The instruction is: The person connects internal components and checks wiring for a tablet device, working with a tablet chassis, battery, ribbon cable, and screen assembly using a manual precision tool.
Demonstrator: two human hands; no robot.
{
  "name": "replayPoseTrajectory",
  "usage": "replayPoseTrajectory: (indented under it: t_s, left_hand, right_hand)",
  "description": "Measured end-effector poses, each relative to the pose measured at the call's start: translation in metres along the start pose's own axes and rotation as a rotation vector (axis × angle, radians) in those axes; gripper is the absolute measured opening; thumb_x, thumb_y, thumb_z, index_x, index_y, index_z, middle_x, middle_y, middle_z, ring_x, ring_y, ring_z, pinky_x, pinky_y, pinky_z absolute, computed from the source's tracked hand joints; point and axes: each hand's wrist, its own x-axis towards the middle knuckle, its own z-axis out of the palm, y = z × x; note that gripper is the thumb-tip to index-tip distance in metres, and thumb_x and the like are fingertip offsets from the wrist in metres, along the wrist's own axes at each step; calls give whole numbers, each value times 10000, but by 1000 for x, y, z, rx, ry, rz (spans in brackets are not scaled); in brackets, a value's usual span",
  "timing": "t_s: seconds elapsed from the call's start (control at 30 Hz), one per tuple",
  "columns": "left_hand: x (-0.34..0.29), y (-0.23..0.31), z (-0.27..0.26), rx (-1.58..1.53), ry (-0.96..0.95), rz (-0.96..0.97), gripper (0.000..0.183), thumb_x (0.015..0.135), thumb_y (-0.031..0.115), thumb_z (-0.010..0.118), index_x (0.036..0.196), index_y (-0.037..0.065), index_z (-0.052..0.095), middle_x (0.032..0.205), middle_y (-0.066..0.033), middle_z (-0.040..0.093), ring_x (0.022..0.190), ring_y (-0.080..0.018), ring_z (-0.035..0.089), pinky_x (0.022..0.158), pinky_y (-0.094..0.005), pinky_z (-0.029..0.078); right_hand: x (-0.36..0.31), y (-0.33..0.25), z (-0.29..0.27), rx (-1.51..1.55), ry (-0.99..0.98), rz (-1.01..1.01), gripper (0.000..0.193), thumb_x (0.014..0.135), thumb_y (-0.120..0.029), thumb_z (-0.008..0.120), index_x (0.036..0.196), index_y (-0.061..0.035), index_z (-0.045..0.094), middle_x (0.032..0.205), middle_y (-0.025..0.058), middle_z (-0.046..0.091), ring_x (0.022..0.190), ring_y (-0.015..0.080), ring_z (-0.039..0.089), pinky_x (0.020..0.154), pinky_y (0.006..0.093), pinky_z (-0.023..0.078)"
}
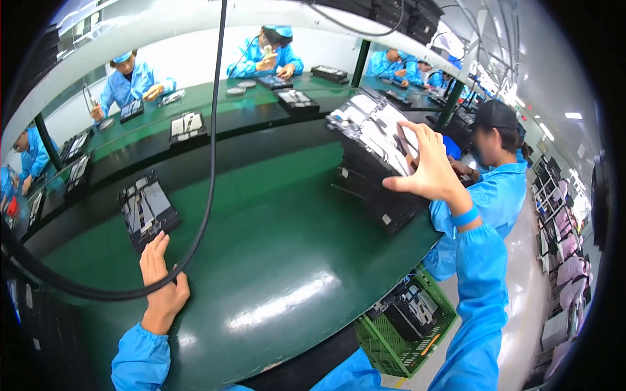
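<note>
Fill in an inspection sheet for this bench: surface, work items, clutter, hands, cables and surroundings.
Surface: glossy green workbench, bright glare streak near its front.
Work items: one black device chassis with grey panels on the left; a tilted stack of black units on the right.
Clutter: green plastic crate below the bench's edge, holding black units.
Hands: left hand open, fingertips at the chassis's near edge; right hand at the stack's top unit, grip unclear.
Cables: thick black cable looping across the view, over the left hand.
Surroundings: person in a black cap at right; other blue-coated workers opposite.
</note>
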Motion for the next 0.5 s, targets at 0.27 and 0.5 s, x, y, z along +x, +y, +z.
replayPoseTrajectory:
  t_s: [0.27, 0.5]
  left_hand:
    - [-38, 79, 14, -498, 4, 43, 827, 921, 67, 677, 1645, -83, 307, 1691, -394, 359, 1467, -502, 526, 1202, -544, 486]
    - [-38, 75, -1, -553, -229, -185, 615, 1024, -53, 538, 1624, -49, 403, 1541, -306, 539, 1268, -428, 690, 1137, -505, 514]
  right_hand:
    - [-112, -177, 109, 373, -448, -9, 1207, 639, -645, 959, 1561, 9, 537, 1366, 307, 538, 1194, 495, 534, 1105, 591, 435]
    - [-165, -232, 76, 231, -544, -425, 1109, 922, -780, 724, 1630, 44, 498, 1467, 529, 457, 1242, 622, 560, 1052, 633, 498]
